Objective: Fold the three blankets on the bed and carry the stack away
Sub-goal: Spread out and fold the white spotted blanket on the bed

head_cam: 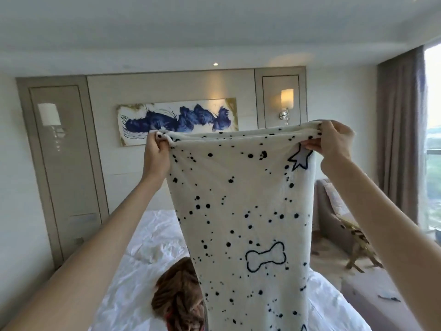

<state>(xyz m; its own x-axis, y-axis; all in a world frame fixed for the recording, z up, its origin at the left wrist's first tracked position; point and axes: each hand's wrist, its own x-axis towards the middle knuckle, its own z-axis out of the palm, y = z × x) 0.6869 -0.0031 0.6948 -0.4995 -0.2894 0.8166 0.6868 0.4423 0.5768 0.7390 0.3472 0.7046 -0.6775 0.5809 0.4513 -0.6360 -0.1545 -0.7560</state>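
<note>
Cream spotted blanket [238, 199]: doubled top edge is pinched at its corners by left hand [156, 151] and right hand [334, 142]; long axis hangs straight down from the fingers [311, 146]; hands nearly level.

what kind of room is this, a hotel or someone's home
Probably a hotel bedroom: a bed with white sheets, matching wall lamps either side of a panelled wall with a long blue painting, and a heavy curtain by a large window.
</note>
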